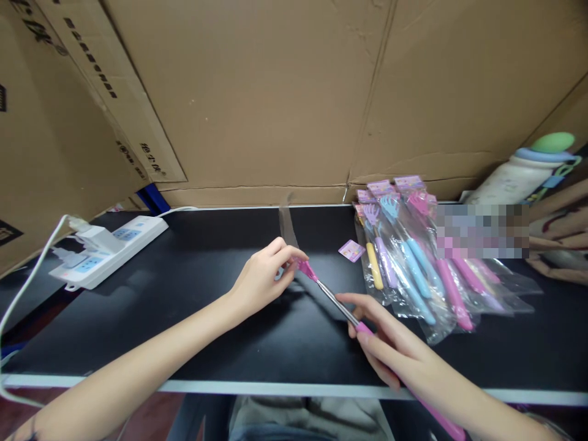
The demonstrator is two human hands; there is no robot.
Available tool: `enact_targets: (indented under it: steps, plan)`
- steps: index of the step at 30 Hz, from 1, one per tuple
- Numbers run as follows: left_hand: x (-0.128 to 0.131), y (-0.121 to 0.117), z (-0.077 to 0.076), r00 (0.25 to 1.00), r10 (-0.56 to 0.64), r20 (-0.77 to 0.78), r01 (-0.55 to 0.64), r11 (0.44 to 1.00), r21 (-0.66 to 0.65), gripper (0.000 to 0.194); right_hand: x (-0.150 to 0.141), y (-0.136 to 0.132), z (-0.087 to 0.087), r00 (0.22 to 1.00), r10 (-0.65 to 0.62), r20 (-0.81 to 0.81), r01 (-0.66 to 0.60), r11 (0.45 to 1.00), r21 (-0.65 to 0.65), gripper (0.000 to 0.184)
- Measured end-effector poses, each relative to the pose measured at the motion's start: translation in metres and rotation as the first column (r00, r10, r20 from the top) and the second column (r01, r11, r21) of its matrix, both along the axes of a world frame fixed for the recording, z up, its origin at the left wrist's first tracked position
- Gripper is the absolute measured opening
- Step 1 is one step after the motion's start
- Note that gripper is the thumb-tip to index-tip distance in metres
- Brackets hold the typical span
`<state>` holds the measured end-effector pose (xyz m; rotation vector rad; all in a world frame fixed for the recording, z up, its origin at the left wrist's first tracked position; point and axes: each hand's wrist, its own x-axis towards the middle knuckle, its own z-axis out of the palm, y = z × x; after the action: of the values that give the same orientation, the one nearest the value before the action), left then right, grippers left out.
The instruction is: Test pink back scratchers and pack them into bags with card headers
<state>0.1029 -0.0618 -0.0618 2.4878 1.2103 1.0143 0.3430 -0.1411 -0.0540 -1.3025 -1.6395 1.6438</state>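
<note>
Pink tool hndl [364, 329], blk tabletop [206, 245]

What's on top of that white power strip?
White plugs sit on the power strip, with sockets showing beside them. Whatever lies directly under the plugs is covered and can't be seen.

Held scratcher [336, 299]: one. Bagged scratchers [416, 266]: several. Loose card [351, 250], power strip [110, 256], bottle [509, 179]: one each.

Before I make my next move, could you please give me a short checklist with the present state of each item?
1. Right hand on scratcher: ok.
2. Left hand at its claw: ok.
3. Card in a bag: not ok, loose on the table.
4. Clear film undamaged: cannot tell.
5. Power strip apart from both hands: ok.
</note>
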Motion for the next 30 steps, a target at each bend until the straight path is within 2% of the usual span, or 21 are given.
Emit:
enact_targets:
  steps: [4,10,15,18,20,22,26,28,30]
  plan:
    - [0.001,-0.002,-0.001,1.000,-0.008,0.008,0.008,1.000,-0.001,0.025,-0.001,-0.006,-0.008,0.999,-0.002,-0.032,0.002,1.000,-0.007,0.047]
    - [0.005,-0.006,-0.001,0.999,-0.031,-0.013,0.030,0.999,-0.032,0.024,-0.001,-0.008,-0.013,0.997,0.079,-0.005,-0.079,0.997,-0.009,0.054]
    - [0.011,-0.012,0.000,0.997,-0.075,-0.024,0.073,0.995,-0.065,0.023,-0.011,0.013,-0.007,0.990,0.140,0.016,-0.141,0.988,0.056,0.052]
    - [0.012,-0.016,0.002,0.985,-0.170,-0.035,0.167,0.983,-0.075,0.026,-0.017,0.028,-0.006,0.989,0.149,0.003,-0.148,0.980,0.131,0.049]
    - [0.011,-0.017,0.005,0.966,-0.244,-0.079,0.242,0.969,-0.042,0.030,-0.017,0.038,-0.005,0.986,0.164,-0.009,-0.160,0.976,0.150,0.045]
    - [0.006,-0.015,0.011,0.951,-0.271,-0.148,0.282,0.958,0.054,0.033,-0.015,0.046,-0.005,0.984,0.179,-0.023,-0.174,0.975,0.135,0.043]
    - [-0.011,0.001,0.022,0.944,-0.162,-0.288,0.240,0.935,0.261,0.043,-0.003,0.061,0.001,0.978,0.209,0.008,-0.209,0.972,0.107,0.044]
    - [-0.021,0.010,0.025,0.928,-0.088,-0.361,0.199,0.938,0.283,0.052,0.003,0.066,0.005,0.975,0.219,0.040,-0.222,0.968,0.114,0.044]
    - [-0.028,0.017,0.025,0.906,-0.042,-0.422,0.176,0.942,0.284,0.052,0.007,0.069,0.010,0.972,0.225,0.065,-0.232,0.965,0.125,0.044]
